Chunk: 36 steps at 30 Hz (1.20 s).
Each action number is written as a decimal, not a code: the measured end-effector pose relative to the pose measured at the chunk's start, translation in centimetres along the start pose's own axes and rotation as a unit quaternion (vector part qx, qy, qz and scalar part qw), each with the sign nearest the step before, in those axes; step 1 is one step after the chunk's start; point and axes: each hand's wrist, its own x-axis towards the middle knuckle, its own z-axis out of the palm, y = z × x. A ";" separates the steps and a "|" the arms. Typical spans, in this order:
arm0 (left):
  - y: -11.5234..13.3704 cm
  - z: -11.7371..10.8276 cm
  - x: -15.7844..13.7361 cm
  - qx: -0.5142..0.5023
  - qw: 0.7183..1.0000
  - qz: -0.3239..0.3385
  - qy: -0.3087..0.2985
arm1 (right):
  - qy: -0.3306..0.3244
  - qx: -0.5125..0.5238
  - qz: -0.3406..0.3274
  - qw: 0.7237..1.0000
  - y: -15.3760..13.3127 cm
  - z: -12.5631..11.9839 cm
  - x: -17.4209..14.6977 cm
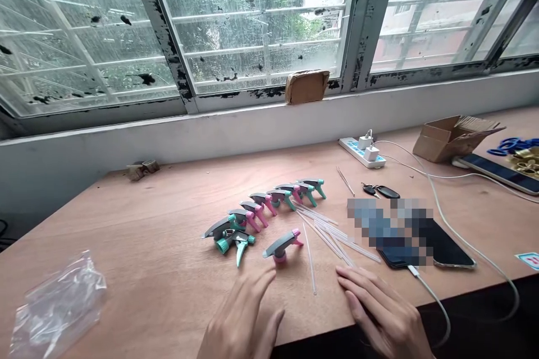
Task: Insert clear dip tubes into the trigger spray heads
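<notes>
My left hand (242, 317) hovers over or rests on the table's front part, fingers stretched and thumb apart, holding nothing. Just beyond its fingertips stands a grey and pink trigger spray head (281, 247). My right hand (383, 309) lies with its fingers extended on the wood, close to the near ends of several clear plastic tubes (332, 233). One loose tube (310, 266) lies between the hands. Behind them, a slanting row of grey spray heads with pink or green triggers (261, 202) runs back to the right; a green one (236, 244) lies at its near end.
A clear plastic bag (59, 305) lies at left. Two phones (446, 244), keys (379, 190), tweezers (346, 181) and charging cables (438, 202) are at right. Farther back are a power strip (357, 152), an open cardboard box (446, 137) and blue-handled scissors (511, 146).
</notes>
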 end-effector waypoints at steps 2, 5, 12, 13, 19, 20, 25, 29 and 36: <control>0.4 0.1 1.8 -0.030 0.999 -0.031 0.020 | -0.011 -0.011 -0.005 1.000 -0.3 -0.4 0.8; 0.3 1.2 4.3 -0.060 0.995 -0.067 0.034 | -0.034 -0.024 0.013 0.999 -0.6 -0.5 1.7; 0.2 4.7 5.9 -0.099 0.988 -0.106 0.060 | -0.079 -0.021 0.075 0.994 -0.3 0.7 1.3; 0.2 5.1 5.8 -0.094 0.988 -0.116 0.042 | -0.082 -0.020 0.076 0.994 -0.3 0.8 1.2; 0.2 5.7 6.0 -0.136 0.976 -0.165 -0.047 | -0.093 -0.018 0.080 0.992 -0.4 0.5 1.3; 0.2 5.5 6.0 -0.141 0.975 -0.166 -0.051 | -0.096 -0.019 0.080 0.992 -0.4 0.4 1.3; 1.0 4.8 5.9 -0.306 0.933 -0.187 -0.042 | -0.112 -0.030 0.085 0.990 -0.4 0.4 1.2; 1.8 4.3 5.0 -0.483 0.836 -0.261 0.003 | -0.108 -0.035 0.080 0.990 -0.4 0.5 1.2; 0.8 3.8 2.6 -0.588 0.734 -0.338 0.013 | -0.102 -0.063 0.033 0.992 0.1 0.3 1.0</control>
